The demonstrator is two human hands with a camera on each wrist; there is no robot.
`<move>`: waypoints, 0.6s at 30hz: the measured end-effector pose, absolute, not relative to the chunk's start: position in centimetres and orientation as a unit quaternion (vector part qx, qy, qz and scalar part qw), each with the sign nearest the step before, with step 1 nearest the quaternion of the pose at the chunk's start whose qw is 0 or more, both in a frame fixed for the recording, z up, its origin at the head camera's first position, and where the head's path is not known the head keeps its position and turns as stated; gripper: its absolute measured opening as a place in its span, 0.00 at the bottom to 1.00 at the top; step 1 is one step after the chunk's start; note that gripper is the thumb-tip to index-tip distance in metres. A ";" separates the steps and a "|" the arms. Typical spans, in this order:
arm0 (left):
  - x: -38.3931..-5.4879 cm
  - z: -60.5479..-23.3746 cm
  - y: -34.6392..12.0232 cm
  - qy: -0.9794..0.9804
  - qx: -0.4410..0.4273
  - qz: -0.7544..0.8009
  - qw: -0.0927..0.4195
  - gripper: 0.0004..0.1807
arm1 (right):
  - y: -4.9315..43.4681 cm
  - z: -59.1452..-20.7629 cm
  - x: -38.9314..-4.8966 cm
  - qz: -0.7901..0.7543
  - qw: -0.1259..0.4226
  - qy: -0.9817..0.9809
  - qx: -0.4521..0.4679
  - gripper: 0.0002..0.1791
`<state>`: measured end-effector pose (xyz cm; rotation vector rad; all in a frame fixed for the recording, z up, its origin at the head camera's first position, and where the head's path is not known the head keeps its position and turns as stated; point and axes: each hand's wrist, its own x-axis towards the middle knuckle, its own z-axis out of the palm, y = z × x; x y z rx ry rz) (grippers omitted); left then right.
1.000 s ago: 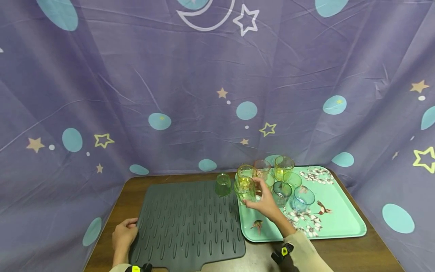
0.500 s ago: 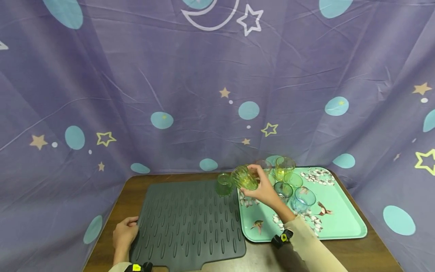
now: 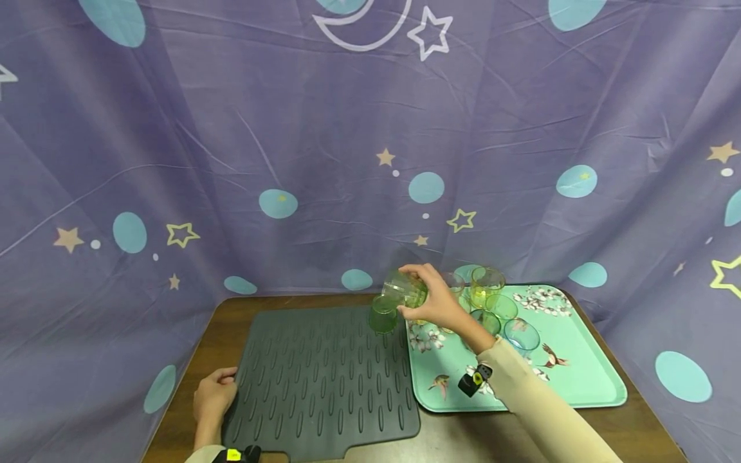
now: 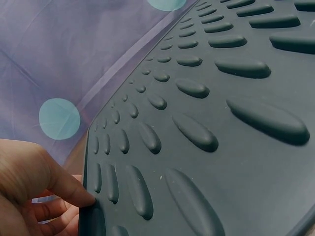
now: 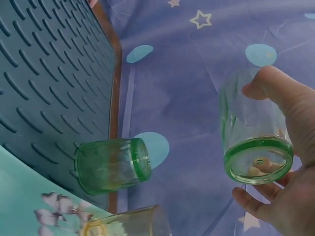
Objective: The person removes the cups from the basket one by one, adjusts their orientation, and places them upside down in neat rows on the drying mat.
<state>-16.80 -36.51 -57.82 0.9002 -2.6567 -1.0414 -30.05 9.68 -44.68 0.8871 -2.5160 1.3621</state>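
Observation:
My right hand [image 3: 431,297] holds a pale green drinking glass [image 3: 403,288] in the air, tilted on its side, with thumb and fingers around it. In the right wrist view its thick green base [image 5: 259,160] faces the camera. Just below and left of it, a green glass [image 3: 383,316] stands upside down on the back right corner of the dark grey drying mat [image 3: 318,379]. My left hand [image 3: 213,393] is at the mat's left edge. In the left wrist view its thumb [image 4: 74,189] presses the rim, with the other fingers curled beside it and partly hidden.
A mint green tray [image 3: 590,379] lies right of the mat. It carries several glasses, among them a yellow glass [image 3: 486,289], a blue glass [image 3: 521,337] and a dark green glass [image 3: 487,323]. A purple curtain [image 3: 324,244] hangs close behind the wooden table [image 3: 228,318].
My right hand has lifted the pale green glass off the tray, moved it left and tipped it over beside the upside-down glass. My left hand stays at the mat's edge.

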 end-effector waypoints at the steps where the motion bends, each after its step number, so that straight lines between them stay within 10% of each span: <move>1: -16.8 -57.8 -36.5 -0.885 0.299 -0.348 0.075 0.21 | 9.5 -44.5 -30.2 0.446 0.069 -0.842 0.295 0.41; 18: -16.8 -57.9 -36.6 -0.881 0.305 -0.354 0.069 0.22 | 4.6 -41.7 -32.0 0.266 0.010 -0.897 0.352 0.39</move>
